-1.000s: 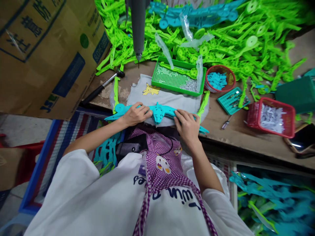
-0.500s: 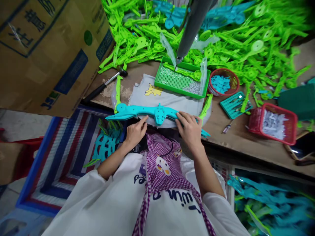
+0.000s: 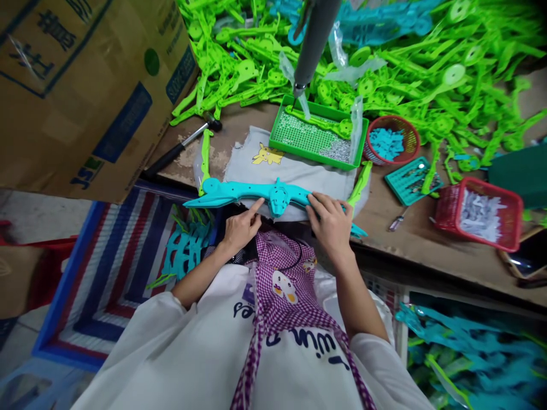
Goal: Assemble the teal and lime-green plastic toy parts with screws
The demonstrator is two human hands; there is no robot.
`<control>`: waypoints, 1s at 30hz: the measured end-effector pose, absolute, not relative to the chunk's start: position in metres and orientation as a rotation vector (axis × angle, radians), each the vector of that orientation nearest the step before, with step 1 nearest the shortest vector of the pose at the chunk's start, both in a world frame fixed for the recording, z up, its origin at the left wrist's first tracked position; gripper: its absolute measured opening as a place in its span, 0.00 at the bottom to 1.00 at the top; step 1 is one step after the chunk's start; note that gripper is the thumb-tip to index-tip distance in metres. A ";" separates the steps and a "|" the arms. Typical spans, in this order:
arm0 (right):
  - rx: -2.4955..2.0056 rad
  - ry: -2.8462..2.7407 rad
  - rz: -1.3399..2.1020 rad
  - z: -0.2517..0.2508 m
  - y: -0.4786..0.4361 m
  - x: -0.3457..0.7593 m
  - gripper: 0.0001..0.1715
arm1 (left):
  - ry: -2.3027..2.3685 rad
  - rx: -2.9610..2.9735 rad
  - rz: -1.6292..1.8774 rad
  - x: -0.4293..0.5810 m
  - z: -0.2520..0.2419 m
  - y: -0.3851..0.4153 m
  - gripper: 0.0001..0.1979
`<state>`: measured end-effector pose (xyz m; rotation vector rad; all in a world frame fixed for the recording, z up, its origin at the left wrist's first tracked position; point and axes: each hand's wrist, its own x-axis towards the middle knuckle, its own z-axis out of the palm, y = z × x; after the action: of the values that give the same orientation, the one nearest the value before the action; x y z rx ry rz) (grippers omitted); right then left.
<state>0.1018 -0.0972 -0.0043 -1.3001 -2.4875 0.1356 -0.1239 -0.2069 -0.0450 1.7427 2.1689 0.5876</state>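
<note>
Head view, clock read from the turquoise piece (image 3: pixel 278 199): it lies along the near edge of the bench (image 3: pixel 421 242), on a grey cloth (image 3: pixel 239 165), its 9 o'clock tip appearing to jut past that edge. A carton (image 3: pixel 85 114) bounds 10 o'clock, a hammer (image 3: pixel 182 149) lying just beside it; the green heap (image 3: pixel 410 62) closes off 11 to 2. Brown surface shows between hammer and cloth, and at 3 o'clock around a small screwdriver (image 3: pixel 398 221). Toward 12, a hanging driver (image 3: pixel 314 48) ends above the green tray (image 3: pixel 318 136).

The piece is long and bow-like, with a raised, holed boss mid-length and a bladed left end. The left hand (image 3: pixel 240 232), at 7, points its index finger at the near rim, other fingers loosely curled; contact is unclear. The right hand (image 3: pixel 331 222), at 4, drapes its fingers over the right stretch; whether it pinches, I cannot tell.
</note>
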 end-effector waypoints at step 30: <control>-1.313 -2.462 0.191 -0.005 -0.099 0.100 0.21 | 2.136 1.995 0.591 -0.224 0.012 -0.204 0.18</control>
<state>0.1005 -0.0990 -0.0048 -1.3127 -2.4619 0.1909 -0.2238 -0.2042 0.0123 1.9952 2.1358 0.5914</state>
